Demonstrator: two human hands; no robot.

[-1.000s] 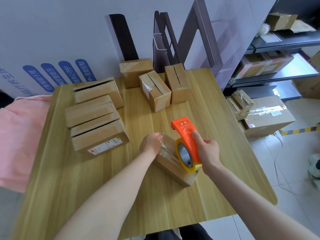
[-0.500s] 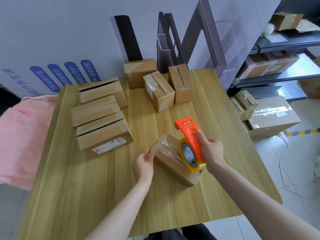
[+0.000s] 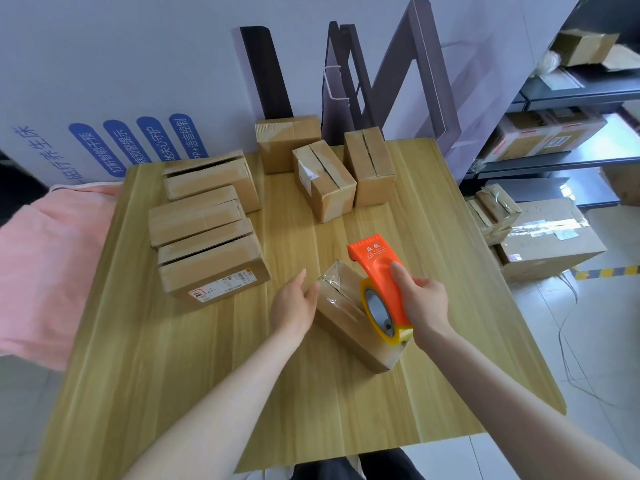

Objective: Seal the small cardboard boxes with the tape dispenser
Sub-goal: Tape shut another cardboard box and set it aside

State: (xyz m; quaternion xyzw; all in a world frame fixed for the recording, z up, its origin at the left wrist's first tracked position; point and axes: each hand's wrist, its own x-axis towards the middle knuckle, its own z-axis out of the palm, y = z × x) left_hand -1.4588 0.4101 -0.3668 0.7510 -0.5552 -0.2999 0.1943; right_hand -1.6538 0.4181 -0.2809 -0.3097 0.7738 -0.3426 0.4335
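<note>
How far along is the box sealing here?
Done: glossy tape already covers the top of the box under the hands. In hand: the right hand grips the tape dispenser on it; the left hand touches its side. Left: two boxes at the back show untaped slits.

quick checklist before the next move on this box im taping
1. Right hand grips the tape dispenser: ok.
2. Tape dispenser sits on the small cardboard box, near end: ok.
3. Left hand braces the box: open at its left side, firmness cannot tell.
4. Tape lies flat at the far end: not ok, wrinkled.
5. Box flat on the table: ok.
6. Tape cut from the roll: cannot tell.
</note>
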